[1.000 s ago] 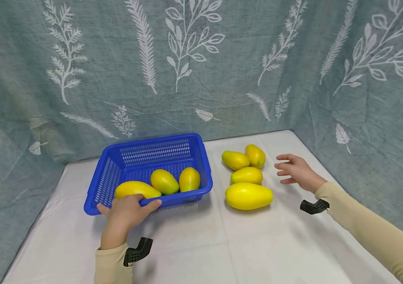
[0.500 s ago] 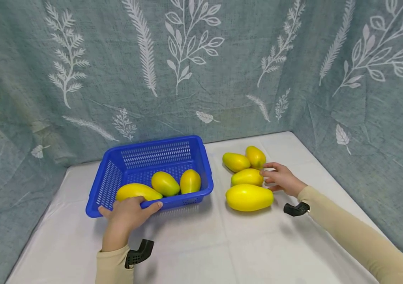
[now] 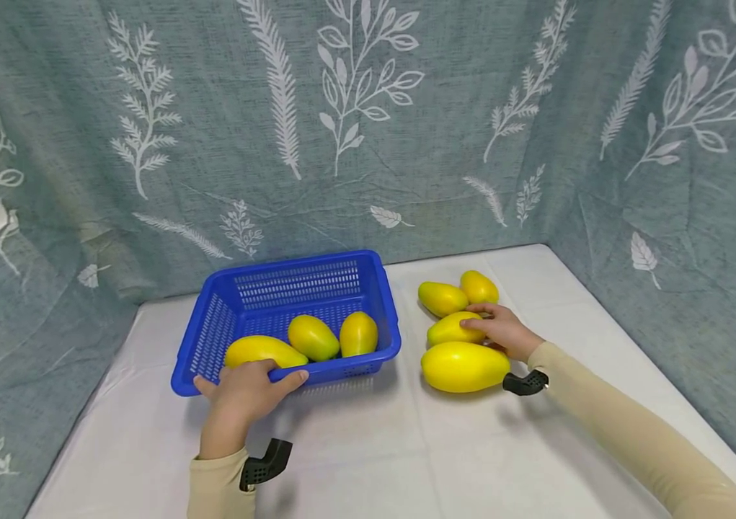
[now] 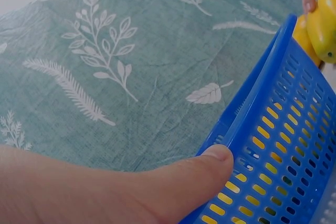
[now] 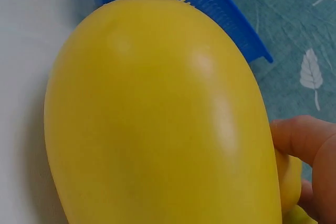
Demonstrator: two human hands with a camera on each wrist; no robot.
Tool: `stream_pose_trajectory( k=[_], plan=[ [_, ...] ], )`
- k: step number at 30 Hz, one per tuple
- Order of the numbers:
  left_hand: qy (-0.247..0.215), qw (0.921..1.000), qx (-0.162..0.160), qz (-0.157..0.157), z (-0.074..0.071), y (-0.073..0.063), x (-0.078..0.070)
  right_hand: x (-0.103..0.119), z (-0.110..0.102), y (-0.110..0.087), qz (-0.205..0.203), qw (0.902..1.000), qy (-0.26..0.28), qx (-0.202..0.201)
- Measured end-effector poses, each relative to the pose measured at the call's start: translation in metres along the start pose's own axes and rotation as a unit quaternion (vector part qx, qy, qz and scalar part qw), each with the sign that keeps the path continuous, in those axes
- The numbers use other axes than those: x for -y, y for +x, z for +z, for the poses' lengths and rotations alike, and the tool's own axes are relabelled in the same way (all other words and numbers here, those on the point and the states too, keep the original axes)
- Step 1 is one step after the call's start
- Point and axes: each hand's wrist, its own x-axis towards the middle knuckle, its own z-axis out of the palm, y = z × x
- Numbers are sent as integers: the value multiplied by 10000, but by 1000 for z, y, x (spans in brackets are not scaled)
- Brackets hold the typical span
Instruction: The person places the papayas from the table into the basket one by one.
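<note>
My left hand [image 3: 246,393] grips the near rim of a blue plastic basket [image 3: 380,360], its thumb [image 4: 202,174] lying along the outside wall. The other fingers are partly hidden behind the rim. Inside, against the near wall, lie a long yellow fruit [image 3: 264,352] and two mangoes [image 3: 313,337], yellow with green tinges. To the right, my right hand [image 3: 504,331] holds a small yellow mango [image 3: 450,329] by its right end between thumb and fingers. Directly in front of that mango lies a large yellow oval fruit [image 3: 465,367], filling much of the right wrist view.
Two more small mangoes [image 3: 442,298] lie just behind the held one, close together. A white cloth [image 3: 355,461] covers the table. Grey-green leaf-patterned fabric [image 3: 212,144] hangs behind and at both sides.
My right hand has moved left from beside the fruit and taken hold of the middle small mango. The left hand has stayed on the basket rim. The head view has shifted slightly.
</note>
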Motion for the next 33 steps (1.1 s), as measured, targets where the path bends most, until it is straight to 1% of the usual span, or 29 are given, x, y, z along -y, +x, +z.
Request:
stream_pose_trajectory(
  k=[6,10,14,17,19,23,27,30,33],
  plan=[
    [-6,10000,-4,-12,2,0,0,5,-3,-5,-9,9999,-110,-31],
    [-35,10000,9,-11,2,0,-1,15,-10,-11,-119,9999,1,102],
    [-62,10000,14,10,1,0,0,35,-16,-18,-346,9992,131,164],
    [-62,10000,-5,34,1,1,1,57,-17,-20,-519,9983,222,133],
    [-52,10000,-13,41,0,1,1,74,-14,-17,-611,9976,298,98],
    [-18,10000,-18,16,-2,1,2,111,3,-9,-740,9962,449,54],
    [13,10000,-7,2,-3,0,2,142,33,-1,-789,9952,571,19],
    [7,10000,-12,15,-2,-1,1,157,61,4,-821,9951,543,71],
    [2,10000,-30,25,-2,-1,-1,165,88,9,-806,9957,431,176]
  ],
)
